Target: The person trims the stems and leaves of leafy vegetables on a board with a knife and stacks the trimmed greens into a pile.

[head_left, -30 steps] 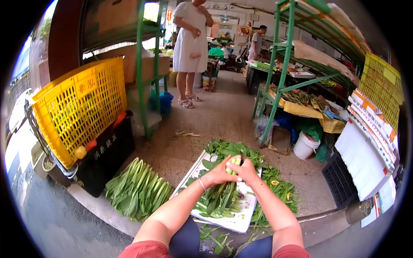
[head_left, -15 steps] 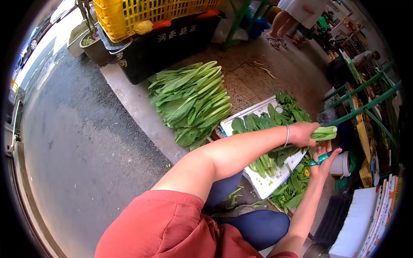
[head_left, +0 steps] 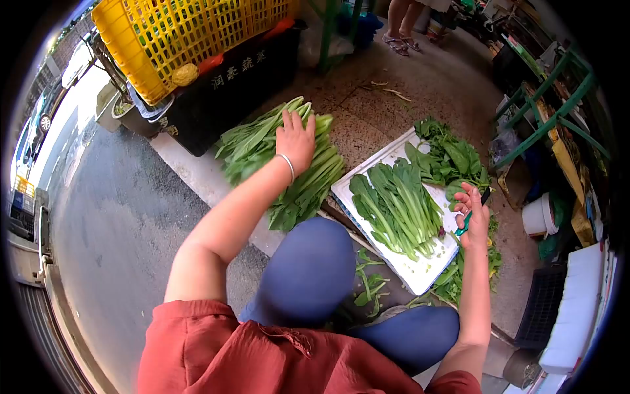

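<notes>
My left hand (head_left: pixel 296 141), with a bracelet at its wrist, lies over the top of a pile of leafy green vegetables (head_left: pixel 308 187) on the ground. Its fingers are spread across the stalks. A small knife with a green handle (head_left: pixel 464 225) is held in my right hand (head_left: pixel 477 220), partly hidden by the fingers. That hand hovers by the right edge of a white foam board (head_left: pixel 420 279). A bunch of greens (head_left: pixel 397 203) rests on the board, stalk ends toward me. Darker loose leaves (head_left: pixel 453 154) are heaped at its far corner.
A yellow crate (head_left: pixel 197 39) sits on a black bin (head_left: pixel 243 85) beyond the pile. Trimmed leaves (head_left: pixel 371 282) lie near my knees. Rightward are a white bucket (head_left: pixel 539 215), a green metal frame (head_left: pixel 551 121) and white foam (head_left: pixel 574 308). A person's legs (head_left: pixel 401 20) show behind.
My left hand has moved from the board's right side leftward to the pile, no longer holding the bunch of stalks. My right hand keeps the knife and has shifted slightly up and left.
</notes>
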Demonstrator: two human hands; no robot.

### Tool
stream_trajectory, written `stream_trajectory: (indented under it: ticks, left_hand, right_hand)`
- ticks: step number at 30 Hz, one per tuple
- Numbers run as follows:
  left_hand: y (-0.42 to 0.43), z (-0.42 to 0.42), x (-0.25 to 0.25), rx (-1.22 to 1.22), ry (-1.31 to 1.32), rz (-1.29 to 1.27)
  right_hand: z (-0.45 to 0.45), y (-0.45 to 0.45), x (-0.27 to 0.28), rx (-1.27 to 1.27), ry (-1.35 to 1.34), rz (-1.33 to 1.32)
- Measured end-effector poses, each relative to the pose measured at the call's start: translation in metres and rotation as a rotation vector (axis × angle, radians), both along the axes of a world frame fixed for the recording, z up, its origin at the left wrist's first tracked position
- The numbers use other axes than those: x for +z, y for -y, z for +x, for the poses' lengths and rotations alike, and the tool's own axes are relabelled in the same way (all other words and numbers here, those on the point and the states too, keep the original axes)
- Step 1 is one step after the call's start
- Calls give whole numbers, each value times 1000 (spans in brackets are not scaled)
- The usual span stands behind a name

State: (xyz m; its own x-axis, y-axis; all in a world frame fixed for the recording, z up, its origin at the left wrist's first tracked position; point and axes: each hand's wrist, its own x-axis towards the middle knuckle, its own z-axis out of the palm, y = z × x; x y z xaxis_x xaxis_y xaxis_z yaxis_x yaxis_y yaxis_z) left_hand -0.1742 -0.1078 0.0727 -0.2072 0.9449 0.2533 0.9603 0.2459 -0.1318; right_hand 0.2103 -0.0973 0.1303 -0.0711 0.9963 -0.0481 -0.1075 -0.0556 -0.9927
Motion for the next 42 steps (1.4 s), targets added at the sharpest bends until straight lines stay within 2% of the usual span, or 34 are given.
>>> stream_trajectory:
  ticks: [1, 3, 5, 9, 14, 17, 19, 23, 27, 30, 33, 37, 39, 42]
  left_hand:
    - [5, 3, -13, -8, 68, -145]
    - [13, 10, -50, -19, 57, -49]
    - [10, 7, -66, -31, 70, -64]
    - [-10, 7, -71, 3, 68, -84]
    - [-6, 7, -74, 0, 94, -106]
    - [-5, 11, -58, 31, 74, -159]
    - [1, 20, -34, 68, 134, -206]
    - [-3, 57, 9, 126, 89, -291]
    - [-17, 112, 53, -68, 105, -261]
    - [-20, 151, 74, -225, 90, -354]
    - [-22, 181, 67, -329, 150, -379]
    - [-20, 197, 29, -307, 174, -361]
    - [-25, 202, 31, -221, 249, -534]
    - [-27, 225, 31, -288, 258, -480]
  right_hand:
    - [-3, -1, 1, -3, -6, 5]
    - [-5, 2, 4, 8, -1, 0]
    - [-6, 3, 4, 19, -10, -3]
    - [-2, 5, 2, 22, 36, -6]
    - [-4, 9, 17, 41, -46, -13]
    - [-4, 16, 21, 92, -113, 10]
    - [-5, 22, 26, 115, -98, 11]
    - [-7, 30, 31, 212, -150, 42]
    - [-12, 36, 31, 259, -144, 59]
    - [-12, 44, 38, 290, -104, 84]
    - [-9, 50, 40, 278, -122, 72]
    - [0, 50, 29, 246, -99, 67]
    - [1, 51, 25, 247, -38, 57]
    - [-10, 48, 9, 230, 27, 80]
